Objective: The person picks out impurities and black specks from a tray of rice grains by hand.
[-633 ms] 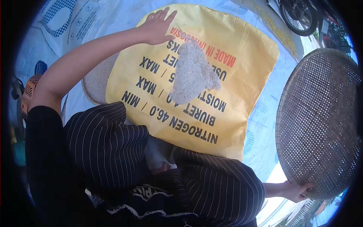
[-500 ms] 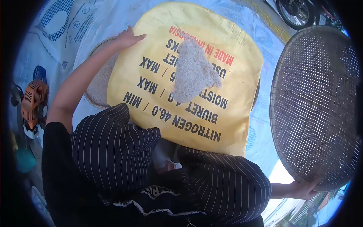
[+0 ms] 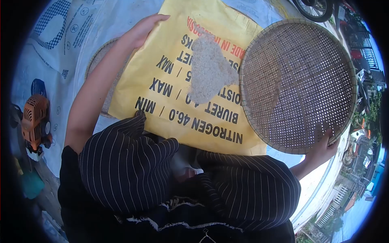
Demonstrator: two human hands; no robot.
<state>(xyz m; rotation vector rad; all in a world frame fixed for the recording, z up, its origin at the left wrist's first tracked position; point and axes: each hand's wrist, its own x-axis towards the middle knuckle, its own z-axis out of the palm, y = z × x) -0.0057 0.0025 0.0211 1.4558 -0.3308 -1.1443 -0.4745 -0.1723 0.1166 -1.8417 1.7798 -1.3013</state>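
Note:
A yellow printed sack [image 3: 170, 117] is spread in front of my lap, with a pile of pale, fine grain [image 3: 208, 69] on its middle. My left hand [image 3: 148, 30] grips the sack's far left edge, thumb on top and fingers partly hidden behind it. Off to the right, my right hand [image 3: 324, 148] is closed on the near rim of a round woven bamboo sieve [image 3: 304, 81]. The sieve is tilted and overlaps the sack's right side in view. Partly hidden beneath the sack's left side lies another round tray [image 3: 97, 60] that holds similar grain.
Printed white-blue sheeting [image 3: 69, 81] covers the ground. At the left stands an orange engine-like machine [image 3: 35, 121], near a green object [image 3: 32, 184]. A motorcycle wheel [image 3: 316, 8] shows at the top right, with a fence and plants along the right.
My right hand has swung the sieve leftward and up, over the sack's right edge. My left hand has moved slightly up and right with the sack edge, and the sack has straightened.

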